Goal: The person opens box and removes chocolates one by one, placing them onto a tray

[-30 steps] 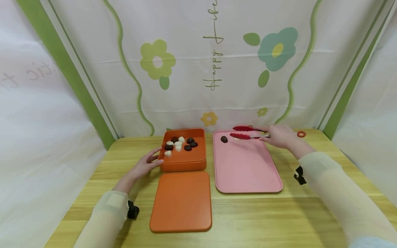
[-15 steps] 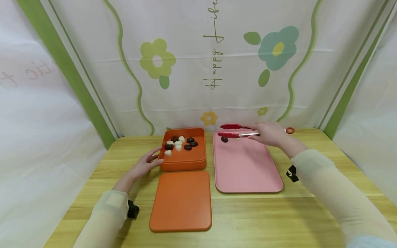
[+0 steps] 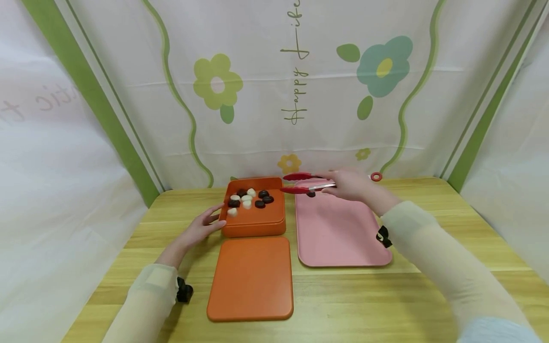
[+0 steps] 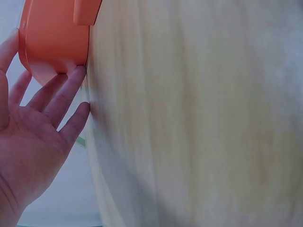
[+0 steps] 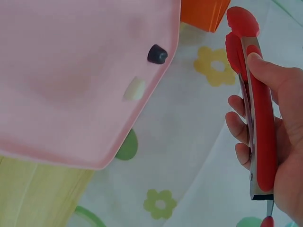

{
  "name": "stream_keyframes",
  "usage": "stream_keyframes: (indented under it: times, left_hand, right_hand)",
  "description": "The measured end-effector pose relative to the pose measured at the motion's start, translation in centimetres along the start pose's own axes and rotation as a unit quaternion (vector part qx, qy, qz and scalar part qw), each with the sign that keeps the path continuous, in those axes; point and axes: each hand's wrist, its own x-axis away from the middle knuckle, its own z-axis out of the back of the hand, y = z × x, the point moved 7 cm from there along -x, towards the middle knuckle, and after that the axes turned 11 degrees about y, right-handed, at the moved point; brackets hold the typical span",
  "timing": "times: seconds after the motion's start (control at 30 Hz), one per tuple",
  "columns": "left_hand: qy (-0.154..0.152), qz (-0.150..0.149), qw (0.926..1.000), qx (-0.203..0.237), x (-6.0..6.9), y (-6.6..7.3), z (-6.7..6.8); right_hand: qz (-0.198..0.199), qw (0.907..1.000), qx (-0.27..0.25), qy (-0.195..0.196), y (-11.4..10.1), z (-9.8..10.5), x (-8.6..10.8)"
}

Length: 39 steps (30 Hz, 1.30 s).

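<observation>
My right hand point(image 3: 351, 185) grips red-tipped metal tongs point(image 3: 296, 190). In the head view their two tips stand apart, over the gap between the orange box point(image 3: 254, 230) and the pink tray point(image 3: 343, 233), with nothing seen between them. Several dark and white pebble-shaped pieces point(image 3: 246, 198) lie in the box. On the tray's far edge sit one dark piece point(image 5: 157, 54) and one white piece point(image 5: 135, 89); the white one is hidden in the head view. My left hand point(image 3: 201, 228) touches the box's left side with fingers spread and fairly straight.
A flat orange lid point(image 3: 250, 278) lies on the wooden table point(image 3: 343, 305) in front of the box. A white curtain point(image 3: 257, 133) with printed flowers hangs right behind the box and tray.
My right hand has carried the tongs leftward, from above the tray's far edge to the box's right rim. The left hand and the box have stayed where they were.
</observation>
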Motion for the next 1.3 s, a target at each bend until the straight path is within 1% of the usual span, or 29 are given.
stream_keyframes:
  times: [0.07, 0.2, 0.33, 0.53, 0.77, 0.87, 1.1, 1.3]
  left_hand:
    - [0.001, 0.001, 1.0, 0.0, 0.0, 0.0, 0.0]
    - [0.002, 0.004, 1.0, 0.002, 0.0, -0.1, 0.0]
    - [0.001, 0.005, 1.0, 0.003, 0.0, -0.1, 0.0]
    - [-0.002, 0.004, 1.0, 0.005, 0.0, -0.1, -0.1]
    - [-0.002, 0.007, 0.9999, 0.012, -0.1, -0.4, -0.1]
    - [-0.002, 0.005, 0.9999, 0.01, -0.1, -0.4, -0.1]
    - [-0.002, -0.001, 0.9999, 0.012, -0.2, -0.2, -0.1]
    - [-0.001, -0.003, 1.0, 0.005, -0.2, -0.3, 0.0]
  right_hand:
    - [0.003, 1.0, -0.005, -0.004, -0.7, -0.3, -0.4]
    - [0.01, 0.9999, 0.005, -0.011, -1.9, -0.8, -1.1]
    - [0.028, 0.9992, 0.022, -0.017, -3.0, -1.5, -1.7]
    - [0.05, 0.998, 0.02, -0.032, -4.7, -2.4, -2.6]
    - [0.048, 0.9966, 0.026, -0.061, -6.2, -3.6, -3.7]
    - [0.053, 0.9952, 0.038, -0.073, -6.8, -4.3, -4.2]
    - [0.074, 0.9924, 0.06, -0.078, -8.3, -5.3, -4.9]
    - [0.062, 0.9917, 0.068, -0.09, -9.0, -6.1, -5.6]
